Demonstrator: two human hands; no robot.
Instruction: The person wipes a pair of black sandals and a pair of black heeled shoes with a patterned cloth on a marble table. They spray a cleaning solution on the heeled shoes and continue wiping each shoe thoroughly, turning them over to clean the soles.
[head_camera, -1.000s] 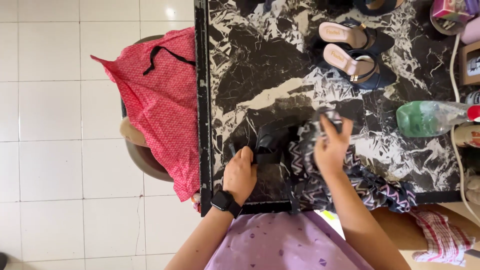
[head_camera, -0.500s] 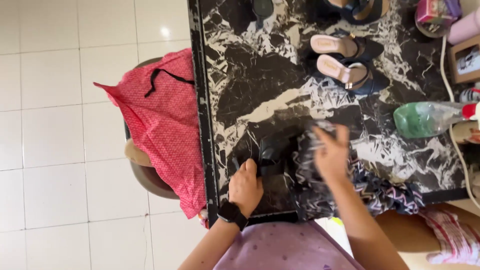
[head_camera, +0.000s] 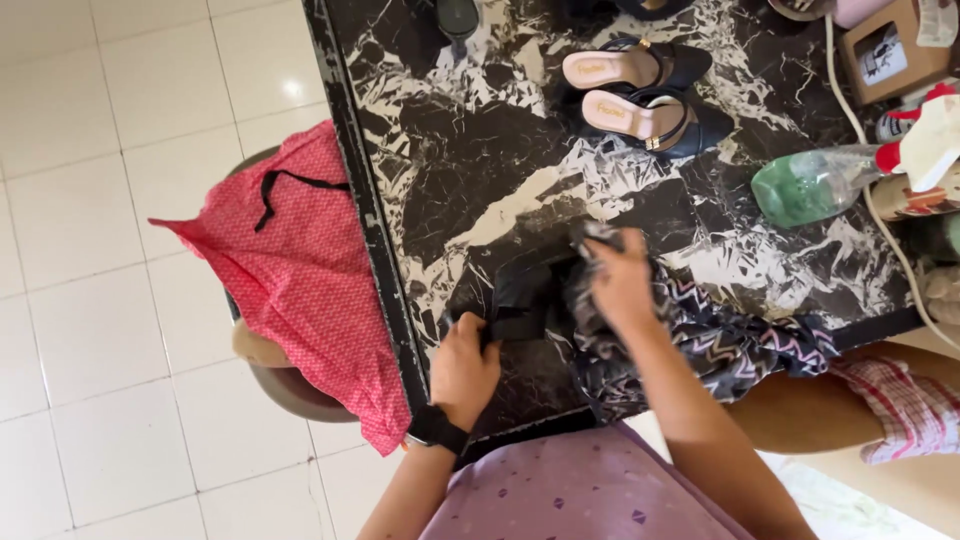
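Nearest us, our left hand is closed on the black shoe at the table edge, and we should pin it flat. Just beyond, our right hand bunches the zigzag cloth against the shoe; short, firm rubs would serve best.

A black marble table with white veining (its dark edge chipped) carries a pair of dark sandals with pink insoles, a green plastic bottle lying on its side, a cardboard box, a white cable, a black shoe and a zigzag-patterned cloth.
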